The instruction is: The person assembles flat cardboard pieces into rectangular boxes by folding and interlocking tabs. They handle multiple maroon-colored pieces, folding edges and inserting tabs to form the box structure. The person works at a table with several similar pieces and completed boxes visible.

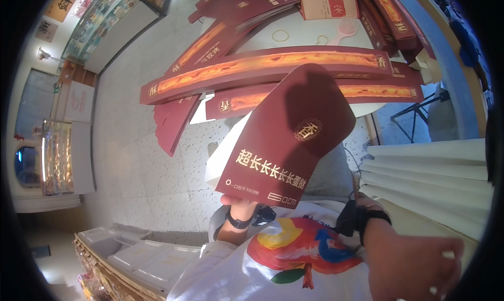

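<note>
My left hand (241,208) is closed on the lower edge of a dark red cardboard carton (273,154) with gold print and a rounded top. The carton stands tilted in front of my chest and hides most of the fingers. A white panel (227,154) shows along its left side. Close to the camera at the lower right is my right hand (417,267), away from the carton. Its fingers look bent but blur together, and I see nothing in them. Beyond the carton, long dark red boxes (268,67) with pastry pictures lie across a white table (302,30).
Flat dark red cartons (176,125) hang over the table's left edge, and more are stacked (262,9) behind. A beige pack (328,2), a pink fork-like thing (345,29) and a thin ring (280,35) lie there too. White pleated cloth (430,180) is right; display cases (56,156) are left.
</note>
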### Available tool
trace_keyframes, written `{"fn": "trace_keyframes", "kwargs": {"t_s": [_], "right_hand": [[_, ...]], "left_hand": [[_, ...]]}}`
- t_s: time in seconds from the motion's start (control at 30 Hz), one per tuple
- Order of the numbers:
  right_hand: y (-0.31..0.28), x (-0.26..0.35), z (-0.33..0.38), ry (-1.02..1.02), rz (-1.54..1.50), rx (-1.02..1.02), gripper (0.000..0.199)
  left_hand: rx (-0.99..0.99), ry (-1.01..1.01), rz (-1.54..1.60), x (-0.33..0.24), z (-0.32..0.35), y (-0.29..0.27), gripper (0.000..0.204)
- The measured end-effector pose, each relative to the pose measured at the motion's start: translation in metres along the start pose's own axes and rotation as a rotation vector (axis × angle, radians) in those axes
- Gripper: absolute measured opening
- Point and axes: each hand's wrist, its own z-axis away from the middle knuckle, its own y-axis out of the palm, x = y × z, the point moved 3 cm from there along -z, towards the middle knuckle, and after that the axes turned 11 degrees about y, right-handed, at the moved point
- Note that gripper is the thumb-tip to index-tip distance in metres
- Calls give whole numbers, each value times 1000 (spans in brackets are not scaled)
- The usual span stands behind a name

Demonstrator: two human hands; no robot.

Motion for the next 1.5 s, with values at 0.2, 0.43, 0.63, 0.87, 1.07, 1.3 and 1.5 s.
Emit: {"fn": "trace_keyframes", "kwargs": {"t_s": [0.2,0.43,0.63,0.87,1.07,1.3,1.5], "right_hand": [[13,-68,88,697,495,885,70],[25,-89,117,686,520,815,78],[13,-94,139,471,697,946,54],[7,-102,148,443,658,994,55],[-1,-107,146,376,677,964,54],[1,-103,136,364,664,692,44],[0,-104,127,350,512,683,41]], "left_hand": [[-96,43,-4,-1,-5,8,119],[140,126,88,4,14,21,92],[239,94,-164,-20,-22,7,62],[353,44,-717,-38,-31,13,13],[382,30,-824,-42,-30,16,11],[465,410,-796,-37,-18,16,19],[573,771,-906,-45,-18,22,22]]}}
